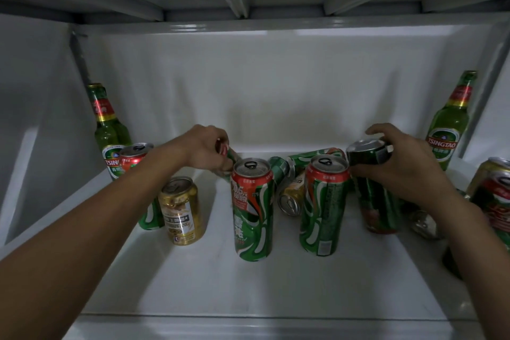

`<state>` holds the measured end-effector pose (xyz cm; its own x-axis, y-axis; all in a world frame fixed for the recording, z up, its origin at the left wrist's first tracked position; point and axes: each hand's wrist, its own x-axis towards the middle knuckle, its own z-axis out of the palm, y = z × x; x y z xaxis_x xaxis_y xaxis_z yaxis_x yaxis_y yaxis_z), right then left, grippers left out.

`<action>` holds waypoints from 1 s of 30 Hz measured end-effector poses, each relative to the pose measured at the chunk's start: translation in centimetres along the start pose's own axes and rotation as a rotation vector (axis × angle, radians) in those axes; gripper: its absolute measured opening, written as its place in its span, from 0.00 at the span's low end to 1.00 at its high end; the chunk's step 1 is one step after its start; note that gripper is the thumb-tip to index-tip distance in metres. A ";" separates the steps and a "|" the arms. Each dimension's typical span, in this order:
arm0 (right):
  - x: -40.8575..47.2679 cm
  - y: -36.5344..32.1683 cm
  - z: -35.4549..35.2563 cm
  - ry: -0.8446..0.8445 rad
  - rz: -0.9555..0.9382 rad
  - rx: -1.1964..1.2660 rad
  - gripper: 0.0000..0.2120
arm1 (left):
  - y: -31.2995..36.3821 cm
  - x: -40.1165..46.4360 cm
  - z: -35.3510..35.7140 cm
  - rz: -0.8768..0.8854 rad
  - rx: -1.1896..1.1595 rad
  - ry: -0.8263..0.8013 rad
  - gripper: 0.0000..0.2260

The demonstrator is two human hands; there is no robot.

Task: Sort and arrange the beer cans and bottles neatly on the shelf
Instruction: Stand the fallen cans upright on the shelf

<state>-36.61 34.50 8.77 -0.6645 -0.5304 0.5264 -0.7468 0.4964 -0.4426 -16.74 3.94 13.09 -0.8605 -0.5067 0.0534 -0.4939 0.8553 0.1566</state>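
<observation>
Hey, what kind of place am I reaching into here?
Probably the inside of a white cabinet or unlit fridge: a glossy white shelf with plain walls, stocked with green beer bottles and upright beer cans.

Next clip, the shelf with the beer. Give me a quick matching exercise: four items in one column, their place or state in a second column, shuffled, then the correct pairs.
Items:
1. short gold can
2. green bottle with the full Tsingtao label
3. dark-topped can
4. gold can behind the two tall green cans

Place or state:
A. lying on its side
B. upright, gripped at the top by the right hand
C. upright, just under the left forearm
D. standing at the back right

Pairs: 1-C, 2-D, 3-B, 4-A
</observation>
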 end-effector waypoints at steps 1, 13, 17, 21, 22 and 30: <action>-0.1 0.1 -0.1 0.036 -0.001 -0.002 0.35 | -0.1 0.1 -0.3 0.006 -0.045 0.047 0.24; -0.9 0.2 0.6 0.060 0.035 0.086 0.34 | -1.7 0.1 -0.8 0.033 -0.210 0.081 0.21; -0.4 0.3 0.5 -0.025 0.041 0.070 0.32 | -1.9 0.3 -0.9 0.030 -0.203 0.026 0.23; -0.6 0.1 0.7 -0.042 0.063 0.092 0.33 | -2.3 0.2 -0.4 0.031 -0.249 0.035 0.22; -0.7 0.1 0.7 -0.039 0.068 0.092 0.33 | -2.4 0.1 -0.2 0.036 -0.264 0.040 0.22; -2.7 -1.2 -0.7 0.041 0.139 0.226 0.36 | -2.1 0.0 0.1 0.090 -0.267 0.096 0.27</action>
<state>-33.86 35.78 8.38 -0.7628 -0.4374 0.4763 -0.6386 0.3939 -0.6611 -15.70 2.19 12.61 -0.8771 -0.4491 0.1700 -0.3550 0.8448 0.4004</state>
